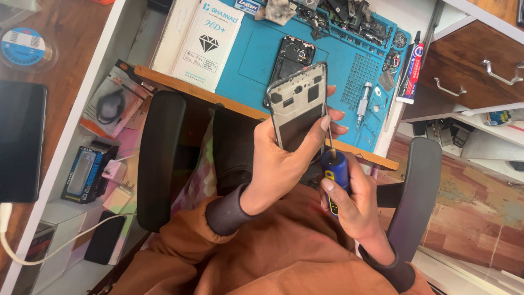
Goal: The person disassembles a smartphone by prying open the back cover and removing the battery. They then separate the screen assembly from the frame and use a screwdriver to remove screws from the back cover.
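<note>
Head view, looking down past my lap to the bench edge. My left hand (275, 164) is closed around the lower half of a stripped phone frame (297, 106), fingers wrapped up its right edge and thumb behind, so the open back faces me and the upper half stands clear above my grip. Frame is held over my lap, just in front of the bench edge, not resting on anything.

My right hand (349, 205) is curled shut on a small screwdriver (333, 169) with a blue and yellow handle, thumb pressed on the grip. Its thin shaft points up along the frame's right side; I judge the tip meets the frame near the fingertips of the holding hand, though the exact contact is too small to tell. Holding the frame upright seems to keep that edge reachable for the tip.

Surface: a blue repair mat (256, 54) on the bench, with a second dark phone back (292, 57) lying flat, a heap of small dark parts along the far edge, a silver driver (364, 101), and a white box (204, 43) at the mat's left. Glue tube (412, 68) stands off the mat's right edge. Wooden drawers (469, 71) to the right; chair armrests (158, 158) flank me.
</note>
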